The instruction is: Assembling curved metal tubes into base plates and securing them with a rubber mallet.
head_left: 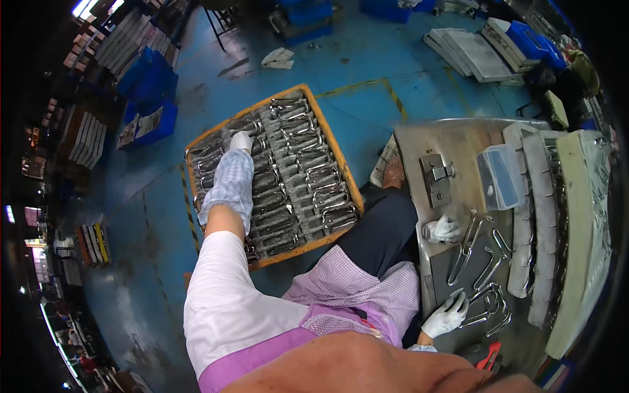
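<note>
Head view, the only one

Left hand [241,141], white glove: reaches straight out into the wood-rimmed tray [339,157], over the far part of its left column; fingers largely hidden by the glove's angle, so cannot tell whether it grips anything or merely rests

Tray tools [331,196]: shiny metal, packed in two columns either side of a grey padded strip; long axes run mostly crosswise, slightly raised toward the right; nearest ones lie just beside the left hand, to its right and beyond, roughly across the line of the forearm

Right hand [447,316], white glove: at the near left edge of the table [419,141], fingers extended up and to the right; cannot tell whether the fingertips touch metal or grasp it

Loose tools [463,247]: on the table, up and right of the right hand, a bent cluster right at its fingertips; the longest lies farther off, long axis running away and slightly right, close to the line of those fingers; right hand much the nearer

Also on the table: crumpled white glove [443,229], dark metal block [436,180], clear blue-tinted box [503,177], grey padded strips at the right
</note>
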